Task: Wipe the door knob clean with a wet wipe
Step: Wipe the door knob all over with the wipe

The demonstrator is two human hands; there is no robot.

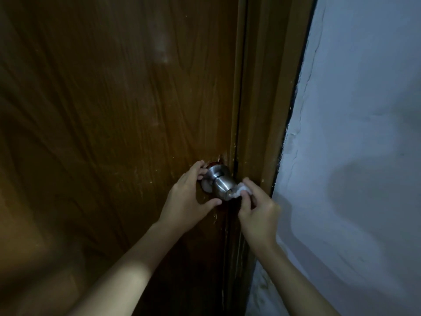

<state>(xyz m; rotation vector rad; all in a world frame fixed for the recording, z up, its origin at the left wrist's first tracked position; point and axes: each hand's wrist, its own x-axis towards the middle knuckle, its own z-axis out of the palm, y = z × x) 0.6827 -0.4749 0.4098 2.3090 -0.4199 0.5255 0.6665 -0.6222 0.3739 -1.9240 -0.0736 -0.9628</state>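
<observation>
A round brushed-metal door knob (220, 182) sticks out of a dark brown wooden door (114, 133), close to its right edge. My left hand (189, 199) cups the knob's base from the left, fingers over the top of the base plate and thumb curled below the knob. My right hand (257, 213) pinches a small crumpled white wet wipe (240, 190) and presses it against the knob's front right end. Part of the wipe is hidden under my fingers.
The brown door frame (266, 110) runs down just right of the knob. Beyond it is a pale bluish-white wall (353, 133) with rough, cracked plaster along the frame. The light is dim.
</observation>
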